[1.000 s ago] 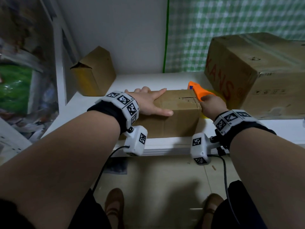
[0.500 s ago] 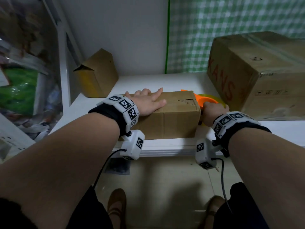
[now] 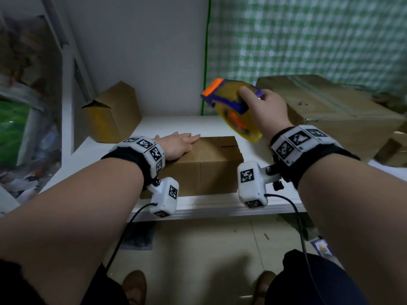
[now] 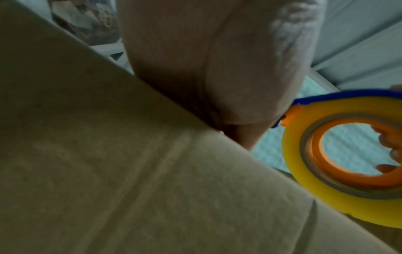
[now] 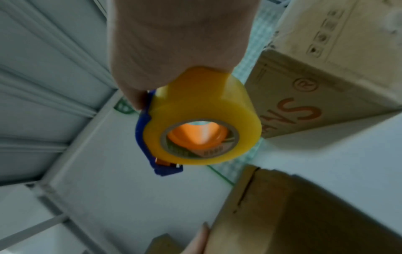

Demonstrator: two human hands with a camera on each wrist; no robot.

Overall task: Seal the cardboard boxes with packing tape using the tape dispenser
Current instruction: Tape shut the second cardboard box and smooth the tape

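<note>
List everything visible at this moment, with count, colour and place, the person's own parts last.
small box: 1, brown, front of the shelf, under the left hand
large box: 1, brown with red lettering, right on the shelf
open box: 1, brown, back left on the shelf
tape dispenser: 1, blue and orange with a yellow roll, held in the air above the shelf
shelf: 1, white
checked sheet: 1, green and white, back right
left hand: flat on the small box
right hand: grips the tape dispenser
wrist cameras: 2, white, below the wrists
shoes: 2, brown, on the floor
</note>
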